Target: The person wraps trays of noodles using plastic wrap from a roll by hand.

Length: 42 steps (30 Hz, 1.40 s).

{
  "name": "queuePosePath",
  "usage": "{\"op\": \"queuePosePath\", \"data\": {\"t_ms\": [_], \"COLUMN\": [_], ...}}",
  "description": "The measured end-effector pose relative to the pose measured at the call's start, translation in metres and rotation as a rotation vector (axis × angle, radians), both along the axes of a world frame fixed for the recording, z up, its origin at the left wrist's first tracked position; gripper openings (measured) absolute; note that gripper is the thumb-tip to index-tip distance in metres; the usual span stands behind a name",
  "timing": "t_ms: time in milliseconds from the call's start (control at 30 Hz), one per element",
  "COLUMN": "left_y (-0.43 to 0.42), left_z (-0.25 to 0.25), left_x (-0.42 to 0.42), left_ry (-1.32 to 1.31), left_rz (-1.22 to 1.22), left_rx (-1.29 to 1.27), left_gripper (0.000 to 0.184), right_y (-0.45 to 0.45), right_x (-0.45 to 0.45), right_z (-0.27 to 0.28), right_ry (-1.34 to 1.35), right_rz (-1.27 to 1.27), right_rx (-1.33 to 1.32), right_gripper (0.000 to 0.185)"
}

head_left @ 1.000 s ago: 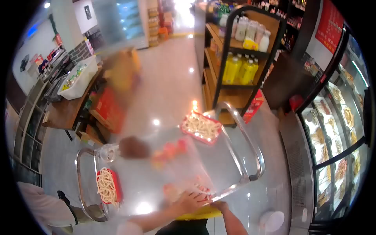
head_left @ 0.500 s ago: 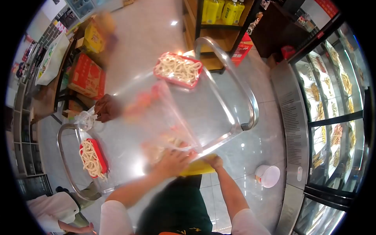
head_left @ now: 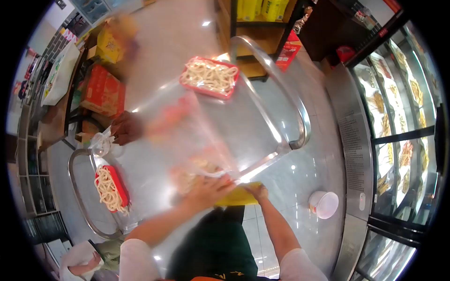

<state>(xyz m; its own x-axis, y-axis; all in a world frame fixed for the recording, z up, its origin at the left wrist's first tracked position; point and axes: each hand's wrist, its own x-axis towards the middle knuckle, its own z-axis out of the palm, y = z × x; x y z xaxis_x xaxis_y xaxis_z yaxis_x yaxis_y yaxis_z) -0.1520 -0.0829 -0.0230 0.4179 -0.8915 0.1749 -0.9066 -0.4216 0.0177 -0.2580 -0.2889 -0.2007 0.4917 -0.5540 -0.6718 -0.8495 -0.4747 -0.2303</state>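
Observation:
My left hand (head_left: 211, 189) lies over the near edge of a blurred red tray of pale noodles (head_left: 199, 171) on the steel cart top (head_left: 154, 154). Its fingers are stretched out and rest against what looks like clear film. My right hand (head_left: 257, 191) grips the end of a flat yellow thing (head_left: 236, 196) at the cart's near edge; its kind is not clear. Another red tray of noodles (head_left: 209, 77), shiny as if wrapped, sits at the far side. A third noodle tray (head_left: 111, 188) stands at the left end. The middle of the view is smeared.
Curved metal rails (head_left: 300, 117) rise at both cart ends. A glass-door fridge (head_left: 403, 159) stands at right, a white bucket (head_left: 323, 204) on the floor. Red carton (head_left: 104, 91), clear plastic bag (head_left: 101, 143) and shelf (head_left: 260, 44) lie beyond. Another person (head_left: 84, 262) is at lower left.
My view has shifted slightly. Both hands stay nearly in place, the right still on the yellow thing. The person at lower left has changed posture, an arm now bent across the body.

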Motion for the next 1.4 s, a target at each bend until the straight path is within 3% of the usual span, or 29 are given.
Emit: {"op": "queuePosePath", "data": {"t_ms": [200, 267, 667, 733, 833, 933, 1033, 1100, 1133, 1267, 1367, 1400], "left_y": [-0.002, -0.002, -0.005, -0.013, -0.033, -0.066, -0.09, -0.098, -0.095, -0.093, -0.092, -0.091], "left_z": [-0.001, -0.001, 0.006, 0.01, -0.03, -0.079, -0.126, -0.135, -0.148, -0.175, -0.186, -0.2], "left_x": [-0.006, -0.006, -0.016, -0.021, -0.051, -0.063, -0.058, -0.048, -0.049, -0.049, -0.051, -0.061], "left_ry": [-0.072, -0.09, -0.004, 0.015, 0.152, 0.199, 0.036, 0.682, 0.502, 0.515, 0.453, 0.429], "left_rz": [0.031, 0.029, 0.024, -0.198, -0.214, -0.186, -0.154, -0.022, -0.175, -0.149, -0.277, -0.186], "left_rx": [0.015, 0.023, -0.021, -0.043, -0.162, -0.07, -0.017, 0.298, 0.306, 0.329, 0.268, 0.172], "left_gripper": [0.037, 0.037, 0.031, 0.03, 0.032, 0.033, 0.029, 0.023, 0.017, 0.017, 0.014, 0.014], "right_y": [0.006, 0.006, 0.011, 0.009, 0.011, 0.008, 0.012, 0.013, 0.015, 0.02, 0.036, 0.038], "right_x": [-0.009, -0.007, -0.009, -0.006, -0.004, -0.021, -0.029, -0.035, -0.041, -0.049, -0.044, -0.055], "right_z": [-0.014, -0.009, -0.002, -0.004, -0.009, -0.046, -0.036, -0.024, -0.024, -0.004, 0.033, 0.017], "right_ry": [-0.082, -0.152, -0.093, -0.076, -0.078, -0.124, -0.152, -0.135, -0.201, -0.379, -0.283, -0.415], "right_rz": [-0.064, -0.09, -0.158, -0.173, -0.174, -0.111, -0.111, -0.158, -0.186, -0.295, -0.274, -0.268], "right_rx": [-0.041, 0.073, 0.068, 0.076, 0.078, 0.071, 0.007, -0.063, -0.051, 0.11, -0.054, -0.072], "right_gripper": [0.08, 0.079, 0.074, 0.073, 0.07, 0.065, 0.061, 0.059, 0.058, 0.053, 0.053, 0.05]}}
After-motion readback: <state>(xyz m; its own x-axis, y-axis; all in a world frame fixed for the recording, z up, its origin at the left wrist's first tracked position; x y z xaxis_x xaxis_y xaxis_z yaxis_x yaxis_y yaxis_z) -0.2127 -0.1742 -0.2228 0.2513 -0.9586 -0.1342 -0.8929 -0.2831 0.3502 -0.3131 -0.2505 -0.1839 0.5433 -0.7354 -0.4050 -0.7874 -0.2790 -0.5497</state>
